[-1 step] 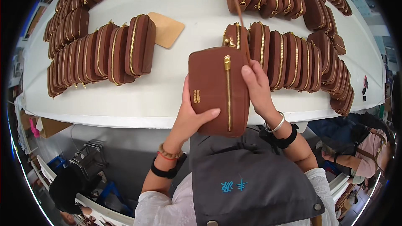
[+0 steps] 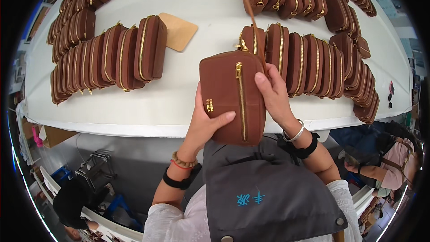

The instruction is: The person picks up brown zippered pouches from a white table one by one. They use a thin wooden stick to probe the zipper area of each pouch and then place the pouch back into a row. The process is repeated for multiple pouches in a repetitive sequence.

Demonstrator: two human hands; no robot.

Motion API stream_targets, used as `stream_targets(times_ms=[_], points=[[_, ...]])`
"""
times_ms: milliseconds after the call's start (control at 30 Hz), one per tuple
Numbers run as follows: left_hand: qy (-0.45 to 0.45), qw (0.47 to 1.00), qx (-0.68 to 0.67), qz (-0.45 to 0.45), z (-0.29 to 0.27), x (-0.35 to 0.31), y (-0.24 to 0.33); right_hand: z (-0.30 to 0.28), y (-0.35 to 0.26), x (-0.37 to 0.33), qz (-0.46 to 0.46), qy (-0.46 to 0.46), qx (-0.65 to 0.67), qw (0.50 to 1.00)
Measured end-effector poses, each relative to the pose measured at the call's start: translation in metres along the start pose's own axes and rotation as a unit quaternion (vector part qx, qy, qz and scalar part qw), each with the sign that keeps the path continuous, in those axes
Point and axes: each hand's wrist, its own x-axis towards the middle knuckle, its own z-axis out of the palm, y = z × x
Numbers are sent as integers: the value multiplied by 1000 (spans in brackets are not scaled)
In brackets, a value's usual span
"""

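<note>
A brown box-shaped zip bag (image 2: 224, 89) is held up in front of me, over the table's near edge. Its front has a gold zipper running lengthwise and small gold lettering. My left hand (image 2: 207, 123) grips the bag's left side, thumb across the front, fingers hidden behind. At the right edge my right hand (image 2: 274, 92) is closed round the bag, thumb at the front rim. A thin brown strap (image 2: 253, 22) sticks up past the bag's top beside my right fingers; whether they pinch it I cannot tell. Gold hardware (image 2: 243, 45) shows at the bag's top edge.
A row of similar brown bags (image 2: 98, 58) stands on the left of the white table (image 2: 201, 13); another row (image 2: 309, 65) is close to my right hand. A tan card (image 2: 179, 32) lies beside the left row. Co-workers are at both lower sides.
The bag has tilted slightly, its top turning a little to the left. The strap's upper end has swung left, and my right hand has shifted slightly with the bag.
</note>
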Motion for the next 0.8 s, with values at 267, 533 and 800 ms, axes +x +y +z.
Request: stream_targets(times_ms=[267, 533, 800], points=[[30, 993, -91, -66, -10, 2, -33, -8, -6, 7, 24, -53, -73, 996], [-27, 994, -90, -52, -70, 26, -4, 3, 18, 12, 127, -181, 37, 975], [35, 987, -153, 20, -82, 18, -32, -6, 15, -2, 95, -160, -36, 982]])
